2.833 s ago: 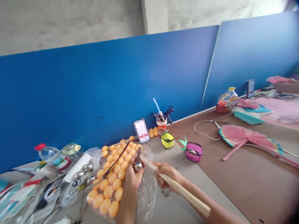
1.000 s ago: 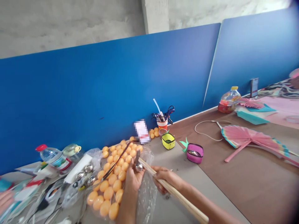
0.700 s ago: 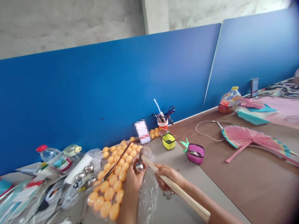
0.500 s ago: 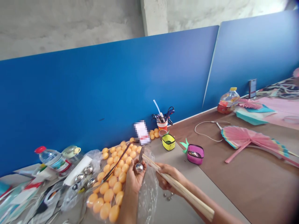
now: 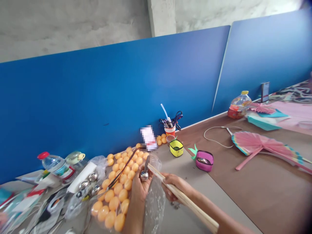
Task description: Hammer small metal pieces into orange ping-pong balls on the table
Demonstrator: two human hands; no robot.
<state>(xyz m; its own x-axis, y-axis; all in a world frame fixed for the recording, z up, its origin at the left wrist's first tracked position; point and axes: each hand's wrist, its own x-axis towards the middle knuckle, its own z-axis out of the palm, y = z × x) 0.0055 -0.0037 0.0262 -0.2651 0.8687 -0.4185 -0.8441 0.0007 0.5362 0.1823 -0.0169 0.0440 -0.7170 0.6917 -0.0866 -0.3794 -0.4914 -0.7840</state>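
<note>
My left hand, palm up with curled fingers, holds a shiny silver ball. A narrow dark strip rises from just above the ball; whether it is fixed to it I cannot tell. The fingers of my right hand are wrapped round a long pale wooden stick, perhaps a bundle of thin ones. Its far tip is close to my left fingers, and its near end slants down to the right. Crumpled clear plastic lies between the hands. Several small metal bits lie below my right hand.
Several orange balls in clear plastic cover the table at left. Silver balls, a red-capped bottle, a yellow pouch, a purple pouch and a pink paper fan surround the hands. A blue partition stands behind.
The wooden stick in my right hand has shifted slightly left, and its near end is lower. My left hand still holds the silver ball, in nearly the same place.
</note>
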